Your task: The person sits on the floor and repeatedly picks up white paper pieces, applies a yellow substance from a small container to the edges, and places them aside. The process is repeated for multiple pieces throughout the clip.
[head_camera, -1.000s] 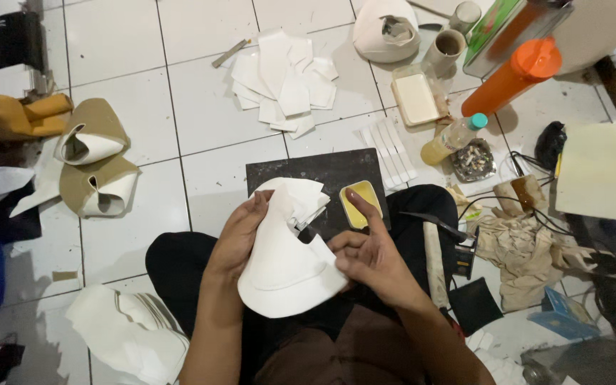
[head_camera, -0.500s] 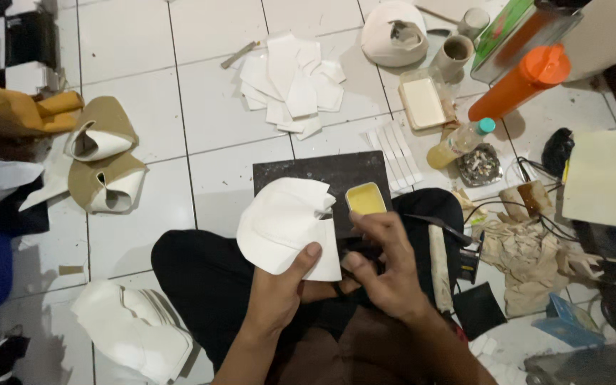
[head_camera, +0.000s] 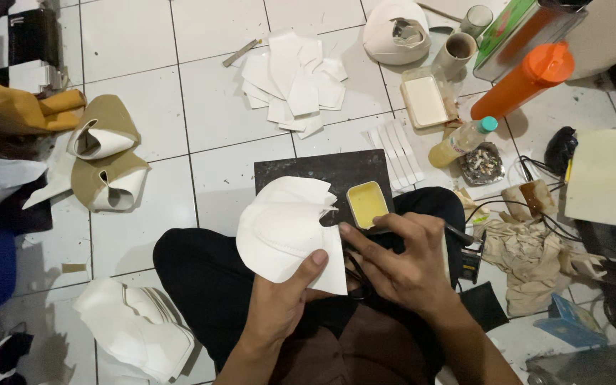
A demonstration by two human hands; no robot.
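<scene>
Left grip: the left hand (head_camera: 279,303) is closed on a white shaped panel (head_camera: 286,232); the thumb is pressed on the lower face near the pointed corner, the other fingers are hidden behind.
Panel: held above the lap, tilted, its upper edge overlapping the near edge of a dark board (head_camera: 329,175).
Right grip: the right hand (head_camera: 404,260) is seen just right of the panel, fingers curled narrow around a thin dark tool; the tool is mostly hidden, so its kind cannot be told. The index tip is placed just below a small yellow tin (head_camera: 367,203).
Tin: set open on the board, just beyond the right grip, beside the panel's right edge.
Board: laid flat on the tiled floor (head_camera: 144,235) just ahead of the knees.
Beyond the board: a loose pile of white cut pieces (head_camera: 294,85) is noted, well apart from both grips.
Right, far: an orange bottle (head_camera: 532,78) and a small yellow bottle with teal cap (head_camera: 458,146) are seen.
Left, far: two tan rolled pieces (head_camera: 105,160) are seen; a stack of white panels (head_camera: 137,328) lies beside the left knee.
</scene>
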